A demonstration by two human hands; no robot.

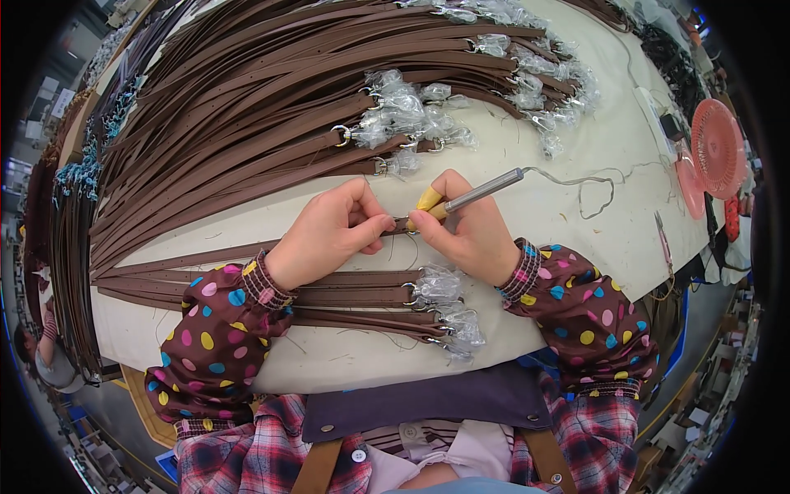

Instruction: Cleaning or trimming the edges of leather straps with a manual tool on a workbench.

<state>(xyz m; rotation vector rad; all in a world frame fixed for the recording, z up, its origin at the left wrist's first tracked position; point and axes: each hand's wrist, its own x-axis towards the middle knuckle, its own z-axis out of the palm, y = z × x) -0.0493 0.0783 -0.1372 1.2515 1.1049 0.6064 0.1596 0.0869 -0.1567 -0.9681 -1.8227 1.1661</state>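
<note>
My left hand (325,235) pinches a thin brown leather strap (218,253) near its end, over the middle of the table. My right hand (477,239) grips a corded pen-like tool with a grey handle (485,189), much like a soldering iron. Yellow covers sit on some fingers of this hand. The tool points down-left at the strap's end, close to my left fingertips; its tip is too small to make out. Below my hands lie several more brown straps (362,280), their metal-ringed ends wrapped in clear plastic (440,286).
A large pile of brown straps (247,107) with plastic-wrapped hardware (395,103) covers the far side of the pale table (527,198). The tool's cord (588,179) trails right. Pink plastic baskets (717,148) and small pointed snips (662,239) are at the right edge. Dark straps hang at left.
</note>
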